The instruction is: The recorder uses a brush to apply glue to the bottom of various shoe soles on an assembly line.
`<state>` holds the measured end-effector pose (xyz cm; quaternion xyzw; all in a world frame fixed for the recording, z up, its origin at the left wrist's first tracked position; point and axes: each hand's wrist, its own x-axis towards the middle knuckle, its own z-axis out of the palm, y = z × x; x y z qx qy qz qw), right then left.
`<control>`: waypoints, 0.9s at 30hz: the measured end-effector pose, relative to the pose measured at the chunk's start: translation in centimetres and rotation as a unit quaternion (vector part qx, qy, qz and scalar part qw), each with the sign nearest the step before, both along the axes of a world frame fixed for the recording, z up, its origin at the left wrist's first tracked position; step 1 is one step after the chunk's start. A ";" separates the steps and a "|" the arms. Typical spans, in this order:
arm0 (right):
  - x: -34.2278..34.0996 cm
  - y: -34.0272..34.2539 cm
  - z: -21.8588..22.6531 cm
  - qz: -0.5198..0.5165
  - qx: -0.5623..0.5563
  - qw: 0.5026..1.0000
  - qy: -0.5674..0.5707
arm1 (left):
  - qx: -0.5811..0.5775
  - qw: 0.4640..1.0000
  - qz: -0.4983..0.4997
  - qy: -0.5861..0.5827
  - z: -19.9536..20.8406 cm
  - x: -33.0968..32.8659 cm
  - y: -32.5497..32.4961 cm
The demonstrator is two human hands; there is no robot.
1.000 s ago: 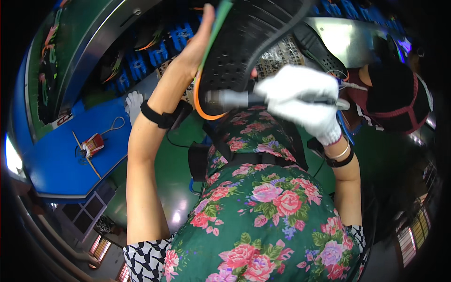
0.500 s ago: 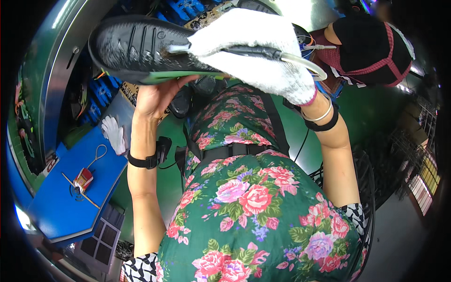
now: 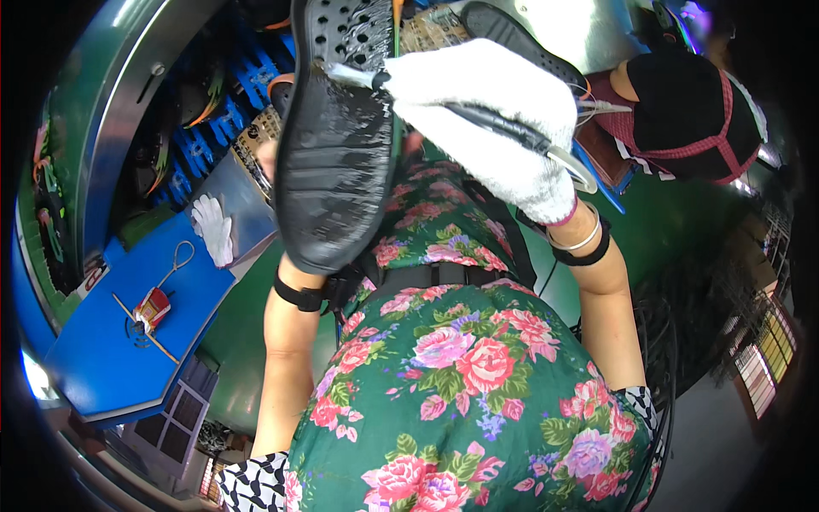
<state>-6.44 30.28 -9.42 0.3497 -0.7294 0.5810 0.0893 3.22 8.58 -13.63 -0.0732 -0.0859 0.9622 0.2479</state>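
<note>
A black shoe sole (image 3: 333, 171) is held up lengthwise in front of me, ribbed at its near part and dotted with holes at its far part. Its surface shines wet in patches. My left hand (image 3: 266, 158) grips it from behind and beneath; only fingertips show at its edges. In a white knit glove, my right hand (image 3: 490, 128) is closed around a dark-handled brush (image 3: 499, 122) with a pale hose at its back end. The brush's pale tip touches the sole near the holes, at its left side.
On the blue table (image 3: 111, 341) at the left lie a white glove (image 3: 212, 229), a red-and-white container (image 3: 152, 309) with a stick across it, and a wire loop (image 3: 177, 260). Another black sole (image 3: 520, 47) rests at the back. A person (image 3: 682, 111) in a plaid-strapped apron is at the right.
My left hand has turned the sole from crosswise to lengthwise, one end now toward me. The brush tip has shifted to the part near the holes, and the wet shine covers more.
</note>
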 end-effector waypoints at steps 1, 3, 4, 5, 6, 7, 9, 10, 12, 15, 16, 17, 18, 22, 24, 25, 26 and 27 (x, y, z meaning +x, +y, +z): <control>-0.4 -0.3 0.2 0.011 -0.011 1.000 0.018 | -0.100 0.992 0.080 -0.010 -2.9 1.4 -1.2; 0.1 -0.7 0.2 -0.005 0.066 0.998 0.015 | -0.075 0.994 0.078 0.031 -4.9 0.9 -1.1; -0.1 -1.1 -0.1 -0.011 0.044 0.998 0.034 | -0.070 0.994 0.083 0.019 -4.5 0.2 -0.2; -0.3 -1.5 -0.4 -0.016 0.021 0.998 0.052 | -0.014 0.994 0.076 0.075 -4.0 -0.4 1.1; -0.6 -1.8 -0.7 -0.022 -0.002 0.997 0.069 | -0.055 0.994 0.098 0.002 -5.4 0.1 0.8; -0.7 -2.3 -0.9 -0.025 -0.026 0.996 0.084 | -0.116 0.987 0.109 -0.026 -4.7 0.1 1.2; -1.0 -3.1 -1.3 -0.031 -0.073 0.990 0.114 | -0.163 0.978 0.126 -0.043 -3.8 0.1 2.0; -1.2 -3.5 -1.5 -0.033 -0.097 0.987 0.128 | -0.168 0.976 0.130 -0.037 -3.6 0.0 2.0; -1.6 -4.3 -1.6 -0.039 -0.142 0.977 0.155 | -0.133 0.979 0.144 -0.048 -3.5 -0.3 2.0; -2.3 -4.4 -1.0 -0.018 -0.131 0.977 0.167 | -0.205 0.968 0.138 -0.048 -2.6 -0.4 2.6; -2.5 -4.6 -0.6 -0.018 -0.133 0.976 0.170 | -0.343 0.931 0.106 -0.062 -1.9 -0.3 2.8; -2.8 -4.9 -0.1 -0.046 -0.098 0.971 0.213 | -0.347 0.933 0.082 -0.040 -1.3 -0.3 2.9; -3.0 -5.0 1.0 -0.074 -0.065 0.962 0.254 | -0.350 0.933 0.083 -0.036 -1.0 -0.2 3.0; -0.2 -4.2 4.0 0.052 0.032 0.997 0.053 | -0.369 0.928 0.056 -0.019 -1.8 0.8 2.8; 0.2 -4.1 3.9 0.047 0.033 0.996 0.070 | -0.408 0.910 0.061 -0.045 -1.9 0.8 3.0; 0.3 -4.0 3.9 0.043 0.036 0.995 0.081 | -0.374 0.924 0.064 -0.047 -1.7 0.5 2.8; 0.3 -3.9 3.9 0.039 0.039 0.994 0.093 | -0.378 0.923 0.065 -0.042 -1.7 0.2 2.7; 0.2 -3.8 3.8 0.033 0.046 0.994 0.098 | -0.357 0.930 0.078 -0.037 -1.7 0.0 2.9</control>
